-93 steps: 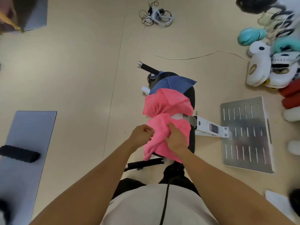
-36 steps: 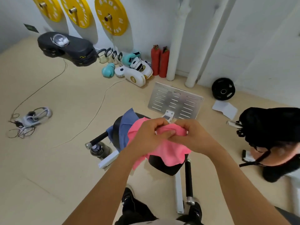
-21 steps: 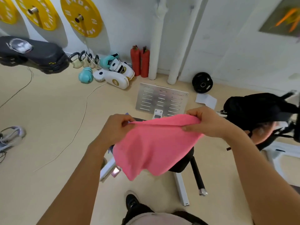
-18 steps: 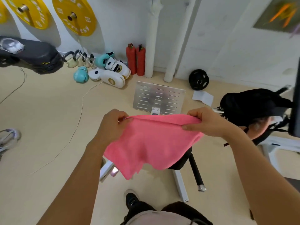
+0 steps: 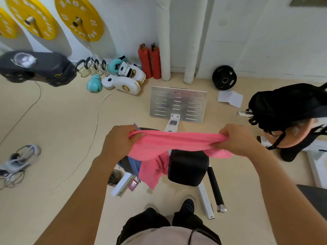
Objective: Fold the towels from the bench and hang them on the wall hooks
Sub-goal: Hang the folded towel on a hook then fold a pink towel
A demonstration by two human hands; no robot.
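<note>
I hold a pink towel [image 5: 173,144] stretched out in front of me above the black padded bench [image 5: 187,167]. My left hand [image 5: 118,140] grips its left end and my right hand [image 5: 237,138] grips its right end, bunched in the fingers. Below it a second pink towel [image 5: 155,171] and a blue towel [image 5: 134,164] hang over the bench's left part. No wall hooks are in view.
A perforated metal footplate [image 5: 177,103] lies beyond the bench. Red cylinders [image 5: 150,61], boxing gloves [image 5: 122,80] and yellow weight plates [image 5: 79,18] line the wall. A black backpack [image 5: 286,106] sits at right, a cable [image 5: 95,128] and headset [image 5: 21,158] at left.
I lifted the pink towel off the bench and spread it between both hands. In the last half second my hands moved further apart, pulling the towel into a taut band.
</note>
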